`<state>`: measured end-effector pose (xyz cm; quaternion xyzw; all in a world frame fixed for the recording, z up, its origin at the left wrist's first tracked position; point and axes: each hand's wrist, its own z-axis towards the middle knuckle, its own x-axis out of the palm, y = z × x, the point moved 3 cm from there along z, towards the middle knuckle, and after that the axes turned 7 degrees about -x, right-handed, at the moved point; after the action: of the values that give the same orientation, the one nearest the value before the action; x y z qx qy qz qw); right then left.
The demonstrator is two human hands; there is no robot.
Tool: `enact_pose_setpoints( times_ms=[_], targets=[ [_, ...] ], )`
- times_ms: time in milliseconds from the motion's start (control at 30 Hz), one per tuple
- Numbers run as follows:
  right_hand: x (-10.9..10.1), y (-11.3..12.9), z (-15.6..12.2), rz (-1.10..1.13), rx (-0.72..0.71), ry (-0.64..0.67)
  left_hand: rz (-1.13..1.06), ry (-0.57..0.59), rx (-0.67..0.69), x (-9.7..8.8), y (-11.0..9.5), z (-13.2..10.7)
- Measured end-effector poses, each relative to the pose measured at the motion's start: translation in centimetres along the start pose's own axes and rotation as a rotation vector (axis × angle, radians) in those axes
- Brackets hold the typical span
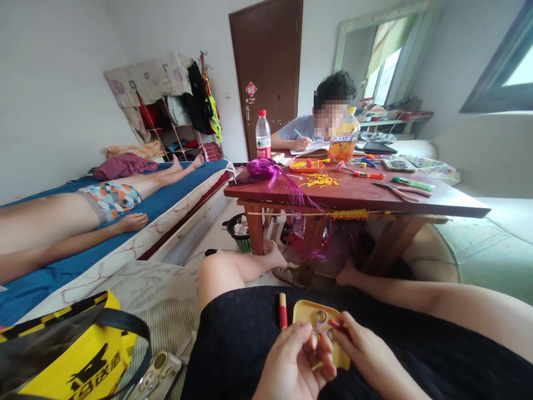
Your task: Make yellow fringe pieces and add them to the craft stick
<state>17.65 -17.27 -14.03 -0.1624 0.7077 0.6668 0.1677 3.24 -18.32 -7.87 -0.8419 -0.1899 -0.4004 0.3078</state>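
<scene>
Both my hands work low in the view over my lap, above a small yellow tray (307,313) resting on my black shorts. My left hand (293,361) is curled, its fingers pinched around a thin yellow stick and a small ring-shaped piece. My right hand (368,353) is closed too, pinching a tiny red piece right against the left fingertips. A red cylindrical stick (283,311) lies on my lap just left of the tray.
A red wooden table (358,194) stands ahead with purple tinsel (266,168), yellow bits, pliers (400,191), a water bottle (262,134) and a drink bottle. A person writes behind it. Another person lies on the blue bed (166,203) at left. A yellow bag (75,355) sits near my left.
</scene>
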Motion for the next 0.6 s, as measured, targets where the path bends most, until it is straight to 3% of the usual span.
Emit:
enact_pose_setpoints(
  times_ms=[100, 200, 367, 433, 533, 600],
  targets=[
    [1.3, -2.4, 0.3, -0.260, -0.018, 0.042, -0.039, -0.039, 0.008, -0.8, 0.0, 0.2],
    [2.5, -3.3, 0.1, -0.378, -0.064, 0.097, -0.053, -0.047, 0.014, -1.6, -0.1, 0.4],
    [1.8, -0.7, -0.5, -0.314, -0.143, 0.107, -0.007, 0.038, 0.027, -1.7, -0.2, 0.7],
    [1.6, 1.0, -0.8, -0.023, -0.112, 0.104, 0.001, 0.060, 0.056, -1.3, -0.2, 0.8],
    [2.1, 3.1, -1.5, 0.717, 0.002, 0.135, 0.014, 0.085, 0.103, -0.6, -0.2, 0.9],
    [2.5, 3.9, -1.7, 0.971, 0.049, 0.154, 0.031, 0.084, 0.103, -0.2, -0.2, 0.9]
  ],
)
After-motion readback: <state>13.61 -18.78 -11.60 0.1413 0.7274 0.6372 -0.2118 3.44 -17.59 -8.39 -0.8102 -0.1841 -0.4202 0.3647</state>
